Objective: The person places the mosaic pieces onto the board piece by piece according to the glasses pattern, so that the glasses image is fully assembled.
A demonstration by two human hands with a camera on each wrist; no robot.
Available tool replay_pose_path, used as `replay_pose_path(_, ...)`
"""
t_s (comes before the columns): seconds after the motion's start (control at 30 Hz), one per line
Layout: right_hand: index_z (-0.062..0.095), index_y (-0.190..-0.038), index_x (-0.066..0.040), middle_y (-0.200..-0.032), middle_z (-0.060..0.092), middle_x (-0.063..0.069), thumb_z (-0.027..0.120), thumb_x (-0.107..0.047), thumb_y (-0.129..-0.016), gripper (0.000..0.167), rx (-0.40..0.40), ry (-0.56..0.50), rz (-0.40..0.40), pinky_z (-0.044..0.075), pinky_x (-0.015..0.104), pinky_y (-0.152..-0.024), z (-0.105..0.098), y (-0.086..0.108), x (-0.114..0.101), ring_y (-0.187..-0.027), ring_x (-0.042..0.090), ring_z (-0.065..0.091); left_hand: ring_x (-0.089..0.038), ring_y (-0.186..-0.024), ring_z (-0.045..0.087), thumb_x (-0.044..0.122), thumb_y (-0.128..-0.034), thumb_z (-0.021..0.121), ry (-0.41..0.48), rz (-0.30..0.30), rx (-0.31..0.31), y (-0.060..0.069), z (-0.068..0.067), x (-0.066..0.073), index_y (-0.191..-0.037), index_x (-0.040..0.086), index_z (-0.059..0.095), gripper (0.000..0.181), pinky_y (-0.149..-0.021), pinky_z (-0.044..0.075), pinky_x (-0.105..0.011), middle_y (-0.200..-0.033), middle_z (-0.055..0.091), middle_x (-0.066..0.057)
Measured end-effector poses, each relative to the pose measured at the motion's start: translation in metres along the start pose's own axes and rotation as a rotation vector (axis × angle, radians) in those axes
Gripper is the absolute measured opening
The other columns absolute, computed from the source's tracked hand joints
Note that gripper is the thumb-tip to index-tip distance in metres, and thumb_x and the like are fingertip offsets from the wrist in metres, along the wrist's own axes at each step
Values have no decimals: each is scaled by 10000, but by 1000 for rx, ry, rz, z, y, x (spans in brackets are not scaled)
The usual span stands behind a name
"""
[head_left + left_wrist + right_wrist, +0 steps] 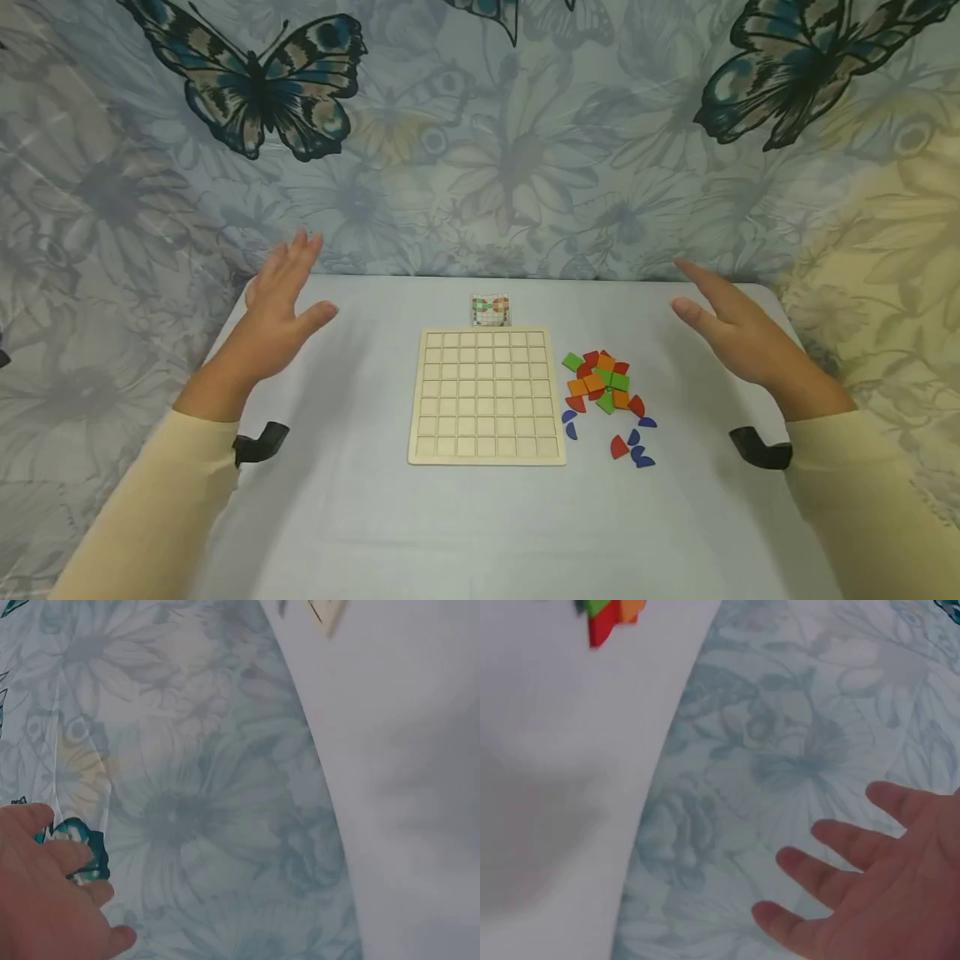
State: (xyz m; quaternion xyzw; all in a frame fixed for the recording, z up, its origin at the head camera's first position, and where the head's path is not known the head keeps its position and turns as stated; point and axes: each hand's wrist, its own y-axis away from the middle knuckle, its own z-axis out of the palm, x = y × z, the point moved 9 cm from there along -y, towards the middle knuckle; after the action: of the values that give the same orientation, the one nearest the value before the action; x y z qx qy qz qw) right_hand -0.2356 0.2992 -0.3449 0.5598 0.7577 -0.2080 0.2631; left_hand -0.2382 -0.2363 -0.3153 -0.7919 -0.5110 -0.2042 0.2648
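Observation:
A pale wooden grid board [487, 396] with square cells lies flat on the white table. Just beyond its far edge is a small printed pattern card [491, 309]. To the board's right lies a loose heap of flat pieces: orange squares [577, 387], green pieces [619, 382], red wedges [618, 447] and blue half-rounds [646, 422]. My left hand [273, 321] is raised over the table's left side, fingers straight, holding nothing. On the right side my right hand [738, 337] hovers with fingers extended and spread, also holding nothing; the colored pieces are nearest to it.
The white table [480, 533] ends at a far edge against a hanging cloth [517, 167] printed with flowers and butterflies. Black straps with cameras sit at both wrists. Some blue and red pieces lie scattered toward the front, apart from the heap.

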Motion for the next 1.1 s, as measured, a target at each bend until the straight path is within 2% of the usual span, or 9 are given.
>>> replay_pose_path(0.17,218,-1734,-37,-1732,250,292,421,-294,-1183,641,57,-212,-58,159,823,-1186,18,3,-1,-1546,588,234,-310,-1650,-18,826,-995,464,278,130,71,3,18,5,-1763,143,152,1075,-1273,-74,-642,-1813,66,-58)
replay_pose_path(0.23,245,-1728,-41,-1706,303,296,413,-279,-1181,620,84,-259,-69,168,826,-1183,26,3,0,-1525,590,275,-323,-1650,50,827,-991,464,396,165,77,4,27,3,-1755,100,160,1097,-1296,35,-584,-1807,113,-99)
replay_pose_path(0.3,273,-1723,-56,-1678,355,293,402,-269,-1179,598,111,-303,-72,179,825,-1183,36,2,1,-1498,586,322,-344,-1644,113,804,-1014,463,529,168,72,6,38,-1,-1753,95,162,1068,-1285,121,-572,-1796,163,-134)
replay_pose_path(0.4,317,-1712,-87,-1652,414,263,394,-263,-1175,570,149,-360,-58,212,809,-1188,52,-1,5,-1472,555,373,-405,-1615,215,793,-1027,472,719,149,71,9,54,-9,-1750,94,197,1042,-1229,204,-645,-1764,253,-194)
replay_pose_path(0.5,363,-1689,-87,-1625,468,222,410,-264,-1175,546,171,-405,-43,285,741,-1197,71,-5,9,-1459,497,421,-436,-1588,279,790,-1038,457,839,117,79,12,71,-17,-1744,111,254,1001,-1210,229,-671,-1733,313,-229)
replay_pose_path(0.7,446,-1638,-61,-1548,564,193,582,-276,-1141,558,214,-433,-9,371,664,-1188,105,-16,16,-1420,413,500,-466,-1484,460,765,-1083,330,949,45,99,18,108,-34,-1718,117,340,907,-1173,359,-562,-1661,420,-272)
replay_pose_path(0.87,504,-1603,-74,-1514,599,155,727,-345,-1073,636,234,-430,60,371,667,-1186,129,-25,24,-1398,377,516,-445,-1470,486,749,-1098,282,1003,-38,124,23,135,-50,-1693,94,373,890,-1174,340,-605,-1636,451,-280)
replay_pose_path(1.0,533,-1579,-71,-1510,601,151,772,-357,-1041,654,182,-391,109,379,636,-1198,145,-27,36,-1400,378,522,-381,-1509,448,627,-1155,218,943,-81,99,22,154,-59,-1688,59,362,792,-1187,308,-590,-1639,482,-218)
replay_pose_path(1.1,554,-1562,-77,-1522,587,157,793,-355,-1024,651,126,-315,137,376,624,-1205,154,-28,43,-1414,386,501,-298,-1528,434,445,-1197,255,819,-109,66,21,164,-63,-1692,67,363,632,-1220,300,-561,-1637,518,-112)
